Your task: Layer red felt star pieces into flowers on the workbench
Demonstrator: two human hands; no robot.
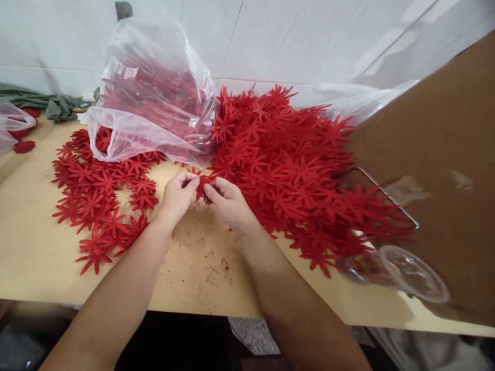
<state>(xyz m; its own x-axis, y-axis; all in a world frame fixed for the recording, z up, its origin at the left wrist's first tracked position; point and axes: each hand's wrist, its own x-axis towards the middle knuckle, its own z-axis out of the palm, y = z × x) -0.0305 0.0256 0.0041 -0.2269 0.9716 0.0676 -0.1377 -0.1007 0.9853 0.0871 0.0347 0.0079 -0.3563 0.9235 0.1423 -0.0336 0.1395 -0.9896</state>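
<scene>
And here we are, eyes on the clear plastic bag [154, 123], because right in front of it, just off its near right corner, is where the action sits: one red flower piece [200, 189], pinched up above the tabletop [216, 281]! The left hand [180, 193] has it by thumb and fingers on one side, the right hand [227, 198] by thumb and fingers on the other, fingertips nearly meeting, both clamped on that little scrap of red. Which way does it point? One narrow petal hangs between the thumbs, tip down and toward the person, away from the bag, while more red runs across toward the right fingers; the rest is covered, so its full long axis can't be called. Look right of the bag, and what a heap: a big pile of red flowers [282, 159], petals splayed every way, spilling toward the person. Left and in front of the bag, a smaller spread of red flowers [93, 201] lies mostly flat. Red crumbs [225, 265] dot the surface nearer the person than the bag, and far over to its right, a clear plastic cup [413, 273] lies tipped beside a brown cardboard panel [433, 134].
</scene>
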